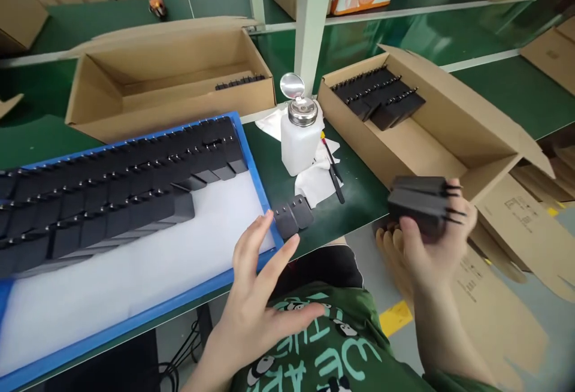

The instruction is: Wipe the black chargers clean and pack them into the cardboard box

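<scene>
My right hand is closed around a pair of black plug adapters, their metal prongs pointing right. It is raised in front of the right cardboard box, where several more black adapters stand in rows at the far end. My left hand is empty with fingers spread, near the corner of the blue tray. Just past its fingertips, two black adapter pieces lie on the green table. Rows of black adapters fill the far part of the tray over a white foam lining.
A white pump bottle stands between the boxes, beside crumpled white cloth and a black tweezers-like tool. Behind the tray sits another open carton with a few adapters. A white post rises behind the bottle. Flattened cardboard lies at lower right.
</scene>
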A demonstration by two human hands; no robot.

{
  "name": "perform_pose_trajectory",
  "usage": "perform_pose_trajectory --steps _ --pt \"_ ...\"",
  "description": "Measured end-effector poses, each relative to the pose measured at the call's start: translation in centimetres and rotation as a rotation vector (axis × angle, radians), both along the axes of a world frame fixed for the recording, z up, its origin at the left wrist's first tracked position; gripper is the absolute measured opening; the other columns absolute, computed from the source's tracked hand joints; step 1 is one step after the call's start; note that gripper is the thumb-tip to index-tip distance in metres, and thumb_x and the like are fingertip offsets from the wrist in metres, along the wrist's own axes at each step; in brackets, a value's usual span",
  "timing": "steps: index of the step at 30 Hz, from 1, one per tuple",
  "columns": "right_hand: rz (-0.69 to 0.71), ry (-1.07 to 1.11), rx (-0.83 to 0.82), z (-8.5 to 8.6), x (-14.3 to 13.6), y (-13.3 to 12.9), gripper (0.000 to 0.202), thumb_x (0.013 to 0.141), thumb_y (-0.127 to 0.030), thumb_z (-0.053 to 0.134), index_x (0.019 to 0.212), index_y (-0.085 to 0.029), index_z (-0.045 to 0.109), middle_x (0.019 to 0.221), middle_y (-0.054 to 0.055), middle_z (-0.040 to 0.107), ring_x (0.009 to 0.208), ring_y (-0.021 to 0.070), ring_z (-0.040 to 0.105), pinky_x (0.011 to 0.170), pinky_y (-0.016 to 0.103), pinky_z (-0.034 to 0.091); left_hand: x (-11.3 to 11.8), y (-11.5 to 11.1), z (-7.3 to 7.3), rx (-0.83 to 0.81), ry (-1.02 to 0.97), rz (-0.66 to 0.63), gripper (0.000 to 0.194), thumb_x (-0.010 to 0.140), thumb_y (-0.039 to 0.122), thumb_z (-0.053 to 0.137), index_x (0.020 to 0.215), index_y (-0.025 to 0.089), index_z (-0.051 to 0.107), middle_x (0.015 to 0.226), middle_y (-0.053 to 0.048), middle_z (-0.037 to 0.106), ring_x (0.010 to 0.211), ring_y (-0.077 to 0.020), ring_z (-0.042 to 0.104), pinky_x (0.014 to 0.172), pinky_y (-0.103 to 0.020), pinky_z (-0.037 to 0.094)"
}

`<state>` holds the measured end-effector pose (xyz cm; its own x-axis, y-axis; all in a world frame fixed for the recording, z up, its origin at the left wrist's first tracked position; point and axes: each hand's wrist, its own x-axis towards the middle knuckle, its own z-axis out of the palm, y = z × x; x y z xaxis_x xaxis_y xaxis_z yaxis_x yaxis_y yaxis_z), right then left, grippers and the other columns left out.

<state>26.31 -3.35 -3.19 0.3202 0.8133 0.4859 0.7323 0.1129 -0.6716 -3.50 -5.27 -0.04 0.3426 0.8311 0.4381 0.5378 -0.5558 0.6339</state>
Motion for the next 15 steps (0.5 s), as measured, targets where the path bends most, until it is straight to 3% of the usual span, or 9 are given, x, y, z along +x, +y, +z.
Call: perform_pose_trajectory --steps 2,4,8,11,15 --pt "0.015 -0.203 -0.108 -0.9 0.8 1.7 0.077 0.085 -0.046 0.068 0.152 -0.025 0.039 0.131 0.018 0.048 0.129 0.0393 0.047 0.106 0.067 0.041 -0.4 -0.4 -0.2 -0.047 -0.035 0.031 0.078 0.083 0.035 0.08 0.151 0.024 0.043 0.165 -0.015 0.025 0.153 -0.0335 0.027 0.12 -0.047 0.036" --pt "0.045 -0.28 -0.178 -1.5 0.6 2.7 0.074 0.087 -0.045 0.066 0.153 -0.022 0.04 0.125 0.017 0.048 0.121 0.0367 0.052 0.1 0.062 0.048 -0.7 -0.8 -0.2 -0.08 -0.062 0.065 0.073 0.083 0.027 0.08 0.149 0.025 0.047 0.164 -0.012 0.028 0.153 -0.0313 0.029 0.12 -0.043 0.037" --pt "-0.035 -0.398 -0.087 -1.8 0.2 2.5 0.081 0.089 -0.044 0.063 0.158 -0.022 0.027 0.129 0.018 0.044 0.126 0.0372 0.046 0.103 0.06 0.046 -1.0 -1.2 -0.1 -0.069 -0.138 0.117 0.07 0.083 0.018 0.079 0.146 0.025 0.051 0.162 -0.01 0.033 0.152 -0.0295 0.032 0.122 -0.04 0.035" --pt "0.02 -0.417 -0.175 -1.7 0.6 1.9 0.078 0.09 -0.047 0.062 0.157 -0.024 0.031 0.128 0.018 0.045 0.124 0.0382 0.048 0.101 0.062 0.046 -1.1 -1.3 0.1 -0.057 -0.182 0.144 0.069 0.082 0.015 0.079 0.145 0.024 0.053 0.16 -0.009 0.037 0.15 -0.0301 0.035 0.123 -0.042 0.034" --pt "-0.096 -0.374 -0.036 -2.1 1.3 1.8 0.08 0.089 -0.049 0.061 0.157 -0.019 0.031 0.132 0.021 0.044 0.129 0.0428 0.043 0.104 0.068 0.04 -1.2 -1.2 0.1 -0.07 -0.193 0.178 0.065 0.08 0.01 0.079 0.141 0.022 0.057 0.156 -0.011 0.042 0.147 -0.033 0.039 0.122 -0.048 0.036"
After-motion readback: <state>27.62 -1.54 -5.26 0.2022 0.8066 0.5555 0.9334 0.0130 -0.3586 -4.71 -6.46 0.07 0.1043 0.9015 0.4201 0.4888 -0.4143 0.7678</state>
